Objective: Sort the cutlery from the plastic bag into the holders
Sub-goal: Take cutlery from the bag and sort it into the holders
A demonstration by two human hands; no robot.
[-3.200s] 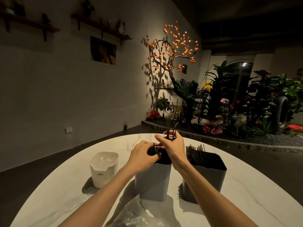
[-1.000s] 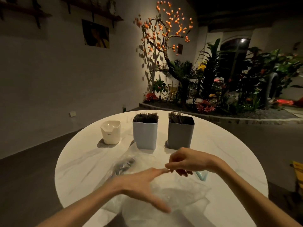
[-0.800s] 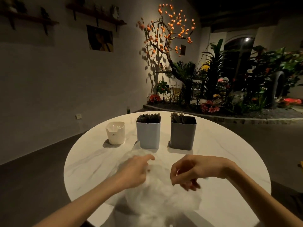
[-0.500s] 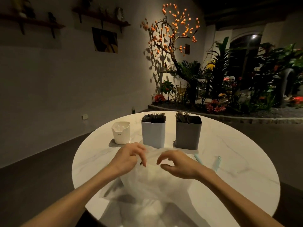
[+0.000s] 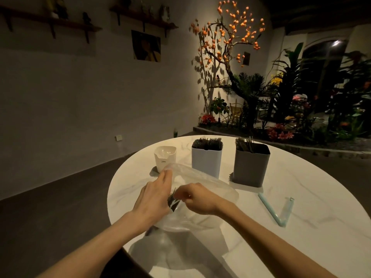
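A clear plastic bag [image 5: 212, 189] lies on the round white table [image 5: 301, 197], its mouth lifted toward me. My left hand [image 5: 153, 199] holds the bag's left rim, fingers reaching up along it. My right hand [image 5: 197, 198] is at the bag's mouth, its curled fingers pinching a bunch of dark cutlery [image 5: 172, 200] whose tines stick up between my hands. Behind the bag stand three holders: a small white one [image 5: 165, 159] with nothing showing in it, a light blue one [image 5: 206, 164] full of dark cutlery, and a grey one [image 5: 251, 169] holding more.
A pale blue bag clip [image 5: 280, 212] lies open on the table to the right of the bag. The table's near left edge runs under my left forearm. Beyond the table are a dark floor, a wall and an indoor garden bed.
My hands left the blue holder and came back to the bag. The bag's mouth has been lifted, and my right hand has closed on cutlery at it.
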